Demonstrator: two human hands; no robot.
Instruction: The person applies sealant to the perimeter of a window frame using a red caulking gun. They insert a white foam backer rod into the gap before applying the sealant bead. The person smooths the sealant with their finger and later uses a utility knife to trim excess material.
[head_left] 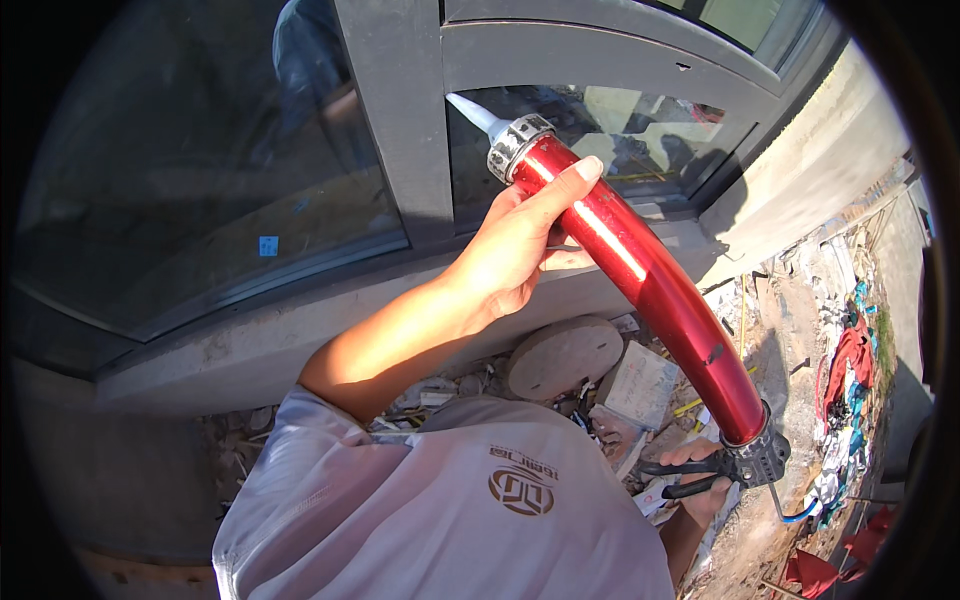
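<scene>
Left hand [515,250] wraps the glossy red metal caulking gun [650,280] near its ribbed silver collar; right hand [700,480] is clamped on the black trigger handle [735,467]. The white conical nozzle [472,112] meets the grey window frame [400,120] beside dusty glass, above a rough concrete sill [300,340] and rubble [600,380].

- The long red metal caulking gun [640,270] slants from lower right up to the grey metal window frame [400,120], its white nozzle [470,110] at the glass.
- The left hand [520,245] sits on its barrel, the right hand [700,475] at its trigger.
- The round flat stone slab [563,355] lies among rubble below the concrete sill [250,340].
</scene>
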